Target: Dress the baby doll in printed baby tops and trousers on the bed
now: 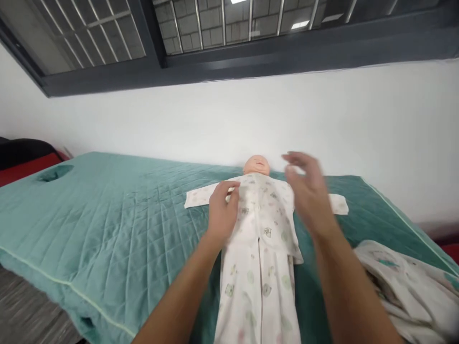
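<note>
A baby doll [256,165] lies on its back on the green quilted cover, its head toward the wall. It wears a white printed long-sleeved top [267,210], with both sleeves spread out sideways, and matching trousers [244,286] stretch toward me. Over the doll's shoulder and sleeve on the left is my left hand [224,208], fingers bent, with a gap between thumb and forefinger and nothing seen in it. My right hand [310,191] is raised above the other shoulder, blurred, its thumb and fingers apart and holding nothing. It partly hides the right-hand sleeve [338,204].
The padded bed [118,229] has a green quilted cover with a hole [55,173] at its far left. A crumpled printed white cloth [412,286] lies at the right front. Behind the bed stand a white wall [172,124] and a barred window [215,28].
</note>
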### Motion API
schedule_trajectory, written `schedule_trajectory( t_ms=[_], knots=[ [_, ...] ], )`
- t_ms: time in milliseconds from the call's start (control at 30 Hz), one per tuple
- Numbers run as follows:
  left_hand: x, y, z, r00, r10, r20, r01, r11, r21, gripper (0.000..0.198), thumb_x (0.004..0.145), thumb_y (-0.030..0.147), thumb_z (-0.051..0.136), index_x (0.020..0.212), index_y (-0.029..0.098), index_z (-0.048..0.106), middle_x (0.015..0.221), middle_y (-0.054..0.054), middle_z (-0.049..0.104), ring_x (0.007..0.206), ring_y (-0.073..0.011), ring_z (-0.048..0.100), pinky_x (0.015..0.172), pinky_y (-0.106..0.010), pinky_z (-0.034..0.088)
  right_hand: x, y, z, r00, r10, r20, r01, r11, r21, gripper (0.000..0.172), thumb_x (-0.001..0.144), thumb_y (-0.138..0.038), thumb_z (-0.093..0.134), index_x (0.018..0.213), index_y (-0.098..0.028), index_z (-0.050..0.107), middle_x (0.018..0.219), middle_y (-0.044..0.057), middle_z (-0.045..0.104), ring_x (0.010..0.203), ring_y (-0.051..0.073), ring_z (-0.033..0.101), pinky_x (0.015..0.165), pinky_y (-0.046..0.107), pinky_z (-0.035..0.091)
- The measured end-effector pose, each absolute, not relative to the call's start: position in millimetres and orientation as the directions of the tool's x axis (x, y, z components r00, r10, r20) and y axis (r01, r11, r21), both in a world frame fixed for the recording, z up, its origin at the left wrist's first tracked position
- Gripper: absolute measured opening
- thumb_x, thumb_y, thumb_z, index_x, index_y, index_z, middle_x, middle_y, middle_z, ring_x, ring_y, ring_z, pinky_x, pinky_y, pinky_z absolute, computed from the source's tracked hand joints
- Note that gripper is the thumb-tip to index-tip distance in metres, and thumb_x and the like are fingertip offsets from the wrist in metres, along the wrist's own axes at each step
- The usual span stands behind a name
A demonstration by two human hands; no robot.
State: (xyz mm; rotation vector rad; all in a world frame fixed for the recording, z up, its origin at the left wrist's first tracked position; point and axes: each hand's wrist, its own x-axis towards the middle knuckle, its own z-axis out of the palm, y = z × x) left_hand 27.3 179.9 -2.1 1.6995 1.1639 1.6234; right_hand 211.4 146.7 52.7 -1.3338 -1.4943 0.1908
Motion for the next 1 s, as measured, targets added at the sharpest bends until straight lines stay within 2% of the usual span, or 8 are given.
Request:
schedule_trajectory(
  t_ms=[100, 233, 367, 500, 600, 800, 1000],
  knots=[
    [51, 231, 8, 0.064, 0.88, 0.471, 0.286, -0.468, 0.836, 0.021, 0.089, 0.022, 0.057, 0.099, 0.022, 0.074, 0.109, -0.008, 0.073, 0.104, -0.0266, 0.065, 0.096, -0.042, 0.048, 208, 184, 23, 0.178, 0.863, 0.474, 0.514, 0.329, -0.792, 0.046, 0.099, -0.048, 0.049, 0.138, -0.026, 0.048, 0.144, 0.01, 0.053, 0.136, 0.024, 0.047, 0.113, 0.045, 0.04],
    [66, 256, -1, 0.143, 0.892, 0.429, 0.299, -0.452, 0.84, 0.025, 0.088, 0.02, 0.054, 0.1, 0.023, 0.076, 0.11, -0.007, 0.074, 0.105, -0.0286, 0.065, 0.101, -0.046, 0.045, 207, 195, -4, 0.084, 0.93, 0.357, 0.529, 0.262, -0.807, 0.046, 0.096, -0.051, 0.052, 0.137, -0.03, 0.051, 0.144, 0.006, 0.054, 0.136, 0.026, 0.047, 0.115, 0.048, 0.037],
    [68, 251, -10, 0.134, 0.89, 0.436, 0.291, -0.456, 0.841, 0.027, 0.091, 0.021, 0.052, 0.103, 0.024, 0.075, 0.116, -0.008, 0.073, 0.116, -0.0296, 0.061, 0.107, -0.049, 0.041, 207, 193, -8, 0.079, 0.937, 0.34, 0.516, 0.253, -0.818, 0.039, 0.094, -0.05, 0.055, 0.128, -0.031, 0.057, 0.144, 0.004, 0.055, 0.135, 0.025, 0.048, 0.114, 0.048, 0.039],
    [67, 249, -10, 0.134, 0.91, 0.392, 0.241, -0.414, 0.878, 0.025, 0.09, 0.021, 0.056, 0.102, 0.027, 0.075, 0.119, -0.006, 0.072, 0.12, -0.0295, 0.059, 0.109, -0.048, 0.04, 203, 195, -8, 0.124, 0.934, 0.335, 0.532, 0.222, -0.817, 0.034, 0.093, -0.05, 0.056, 0.121, -0.03, 0.058, 0.145, 0.004, 0.055, 0.136, 0.026, 0.047, 0.116, 0.052, 0.035],
    [65, 251, -11, 0.151, 0.905, 0.397, 0.211, -0.422, 0.882, 0.023, 0.09, 0.021, 0.056, 0.1, 0.028, 0.076, 0.116, -0.004, 0.072, 0.118, -0.028, 0.06, 0.108, -0.046, 0.042, 201, 195, -8, 0.135, 0.936, 0.326, 0.565, 0.198, -0.801, 0.033, 0.093, -0.051, 0.054, 0.12, -0.031, 0.058, 0.146, 0.003, 0.054, 0.138, 0.027, 0.044, 0.117, 0.055, 0.032],
    [65, 254, -16, 0.176, 0.862, 0.475, 0.272, -0.507, 0.818, 0.027, 0.093, 0.021, 0.051, 0.101, 0.027, 0.076, 0.116, -0.005, 0.073, 0.114, -0.0274, 0.063, 0.103, -0.046, 0.047, 201, 194, -6, 0.118, 0.947, 0.3, 0.578, 0.18, -0.796, 0.032, 0.094, -0.051, 0.051, 0.12, -0.032, 0.057, 0.146, 0.003, 0.052, 0.139, 0.028, 0.042, 0.117, 0.056, 0.03],
    [64, 253, -10, 0.197, 0.866, 0.459, 0.25, -0.497, 0.831, 0.028, 0.092, 0.019, 0.052, 0.101, 0.028, 0.076, 0.116, -0.004, 0.073, 0.117, -0.0273, 0.062, 0.106, -0.046, 0.045, 201, 194, -6, 0.096, 0.954, 0.286, 0.591, 0.176, -0.787, 0.035, 0.094, -0.053, 0.05, 0.122, -0.033, 0.057, 0.149, 0.003, 0.049, 0.142, 0.028, 0.038, 0.119, 0.056, 0.028]
  ],
)
